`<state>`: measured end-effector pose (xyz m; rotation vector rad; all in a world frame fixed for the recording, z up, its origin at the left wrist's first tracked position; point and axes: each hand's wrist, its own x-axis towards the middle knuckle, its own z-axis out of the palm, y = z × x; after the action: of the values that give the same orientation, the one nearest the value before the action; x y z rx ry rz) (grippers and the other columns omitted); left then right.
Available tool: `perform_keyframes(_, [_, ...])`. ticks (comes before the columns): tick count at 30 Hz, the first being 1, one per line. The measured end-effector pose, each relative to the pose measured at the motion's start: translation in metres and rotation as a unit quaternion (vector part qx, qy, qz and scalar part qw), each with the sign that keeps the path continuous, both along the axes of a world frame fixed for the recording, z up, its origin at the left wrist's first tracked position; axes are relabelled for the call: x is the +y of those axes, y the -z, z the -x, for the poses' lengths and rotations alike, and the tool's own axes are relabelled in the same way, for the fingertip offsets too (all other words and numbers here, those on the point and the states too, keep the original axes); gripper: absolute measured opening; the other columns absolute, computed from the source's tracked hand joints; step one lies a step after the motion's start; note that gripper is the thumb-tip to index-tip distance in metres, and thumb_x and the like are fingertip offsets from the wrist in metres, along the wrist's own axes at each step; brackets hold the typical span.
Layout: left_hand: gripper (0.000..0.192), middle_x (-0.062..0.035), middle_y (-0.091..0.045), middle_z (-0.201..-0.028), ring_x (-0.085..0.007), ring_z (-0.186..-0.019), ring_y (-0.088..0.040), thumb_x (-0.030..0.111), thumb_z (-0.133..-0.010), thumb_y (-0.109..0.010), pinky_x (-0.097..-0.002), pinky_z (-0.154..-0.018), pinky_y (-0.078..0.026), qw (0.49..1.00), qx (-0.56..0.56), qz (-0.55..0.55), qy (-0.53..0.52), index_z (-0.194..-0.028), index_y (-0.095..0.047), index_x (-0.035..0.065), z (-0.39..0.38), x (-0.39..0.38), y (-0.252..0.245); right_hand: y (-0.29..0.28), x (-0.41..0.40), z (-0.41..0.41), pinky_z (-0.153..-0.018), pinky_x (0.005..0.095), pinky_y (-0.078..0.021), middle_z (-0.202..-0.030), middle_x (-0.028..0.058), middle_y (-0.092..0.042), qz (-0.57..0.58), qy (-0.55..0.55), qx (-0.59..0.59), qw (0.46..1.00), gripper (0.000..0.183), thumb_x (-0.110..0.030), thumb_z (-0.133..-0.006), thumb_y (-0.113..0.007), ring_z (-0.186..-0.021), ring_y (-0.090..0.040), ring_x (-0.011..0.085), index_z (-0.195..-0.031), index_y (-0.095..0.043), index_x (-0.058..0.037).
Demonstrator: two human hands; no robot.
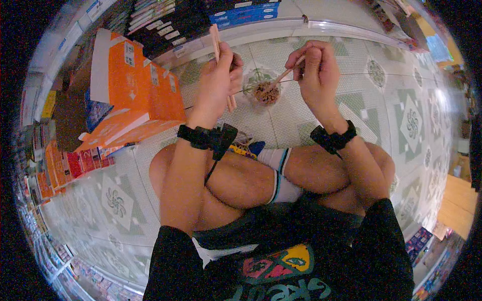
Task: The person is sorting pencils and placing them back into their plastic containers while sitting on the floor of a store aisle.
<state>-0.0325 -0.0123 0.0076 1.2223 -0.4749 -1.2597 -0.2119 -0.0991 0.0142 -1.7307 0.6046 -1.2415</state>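
Note:
My left hand [225, 73] is closed around a narrow bundle of flat, pale pinkish-brown strips [215, 41], whose ends stick out above and below the fist. Between the fingertips of my right hand [314, 66] is a thin light-brown stick [285, 75], slanting down to the left. Its lower end reaches a small, round, seemingly clear container [266, 94] on the tiled floor, which holds brown crumbly bits. What exactly the strips and the bits are cannot be told. The container stands between my two hands, in front of my crossed legs.
Orange cardboard boxes [130, 82] stand on the left, close to my left forearm. Dark and blue boxes [244, 15] are stacked at the top behind a pale ledge [339, 29]. My bent knees and socked feet are just below the container. A wooden surface [457, 205] shows at the far right.

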Motion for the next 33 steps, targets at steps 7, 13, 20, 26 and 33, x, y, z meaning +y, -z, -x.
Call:
perform_keyframes(7, [0.051,0.0071,-0.034,-0.056,-0.0021,-0.043,-0.027,0.056,-0.096,-0.046,-0.0203,-0.039,-0.02,1.0,0.007,0.012,0.008,-0.081,-0.051,0.0079,0.0,-0.001,0.004,0.007,-0.001,-0.002,-0.049,0.0244,-0.0443,-0.074,0.0092,-0.064,-0.014,0.003,0.018,1.0,0.015,-0.014,-0.103,-0.039,-0.054,-0.051,0.0095,-0.105,-0.048,-0.0021])
perform_keyframes(13, [0.052,0.007,-0.035,-0.056,-0.002,-0.043,-0.028,0.057,-0.096,-0.046,-0.0197,-0.039,-0.021,1.0,0.014,0.001,0.021,-0.081,-0.051,0.0077,0.002,0.0,0.001,0.013,-0.001,-0.001,-0.05,0.0216,-0.044,-0.081,0.0107,-0.063,0.061,-0.02,0.039,0.997,0.02,-0.018,-0.105,-0.034,-0.054,-0.05,0.0069,-0.104,-0.045,-0.0022])
perform_keyframes(20, [0.051,0.0073,-0.036,-0.057,-0.0021,-0.045,-0.028,0.057,-0.097,-0.044,-0.0197,-0.041,-0.021,0.998,-0.01,-0.007,0.054,-0.081,-0.053,0.0092,0.003,0.002,0.0,0.023,0.002,-0.007,-0.086,0.0412,-0.0502,-0.118,0.0192,-0.056,0.235,-0.136,0.325,0.906,0.023,-0.016,-0.089,-0.059,-0.104,-0.058,0.0368,-0.109,-0.063,-0.0053])
perform_keyframes(26, [0.052,0.0081,-0.036,-0.058,-0.003,-0.046,-0.027,0.058,-0.097,-0.041,-0.0207,-0.043,-0.021,0.967,-0.061,-0.03,0.244,-0.081,-0.053,0.0099,0.014,0.01,-0.014,0.008,-0.001,-0.013,-0.068,0.0271,-0.0457,-0.095,0.0054,-0.062,-0.104,-0.105,0.083,0.986,0.021,-0.02,-0.096,-0.059,-0.08,-0.057,0.0137,-0.106,-0.064,-0.0022])
perform_keyframes(33, [0.052,0.008,-0.035,-0.058,-0.0033,-0.046,-0.027,0.057,-0.098,-0.039,-0.0215,-0.043,-0.021,0.941,-0.054,-0.008,0.334,-0.083,-0.053,0.0085,0.017,0.012,-0.017,-0.013,-0.007,-0.003,-0.049,0.0189,-0.0303,-0.071,-0.0048,-0.054,-0.095,-0.114,0.054,0.987,0.023,-0.027,-0.099,-0.054,-0.059,-0.042,0.0021,-0.102,-0.06,-0.0048])
